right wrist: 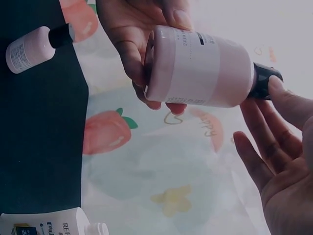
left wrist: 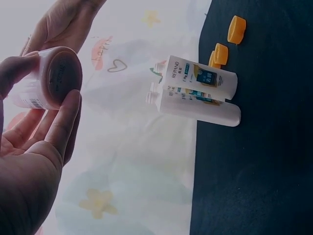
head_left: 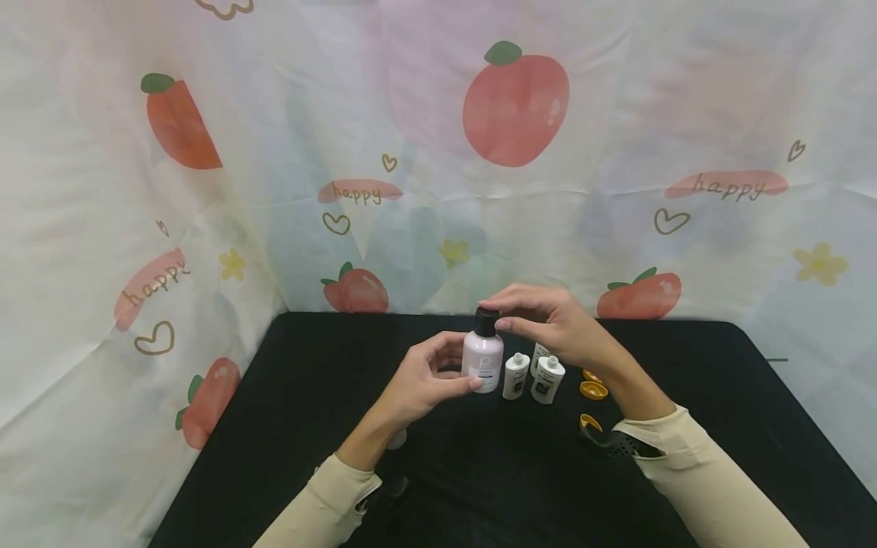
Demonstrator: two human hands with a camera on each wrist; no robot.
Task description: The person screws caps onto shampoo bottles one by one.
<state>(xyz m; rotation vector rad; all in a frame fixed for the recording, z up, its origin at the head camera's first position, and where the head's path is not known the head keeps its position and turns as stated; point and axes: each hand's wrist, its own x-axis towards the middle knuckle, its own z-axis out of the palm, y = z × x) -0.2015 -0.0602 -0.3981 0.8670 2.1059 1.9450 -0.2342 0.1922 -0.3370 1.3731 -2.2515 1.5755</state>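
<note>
A pale pink bottle (head_left: 483, 361) with a black cap (head_left: 486, 322) is held up over the black table. My left hand (head_left: 428, 377) grips its body near the base, thumb on the label side. At the top, my right hand (head_left: 548, 320) pinches the black cap between thumb and fingers. The right wrist view shows the bottle (right wrist: 205, 66) with the thumb on the cap (right wrist: 264, 81). Its base shows in the left wrist view, fingertips around the rim. Just right of the bottle stand white uncapped bottles (head_left: 516, 377), partly overlapping each other.
Yellow-orange caps (head_left: 593, 390) lie on the black table (head_left: 329, 380) near the right forearm. A second pink bottle (right wrist: 32, 50) with a black cap stands on the table in the right wrist view. Behind the table hangs a fruit-printed cloth (head_left: 425, 152).
</note>
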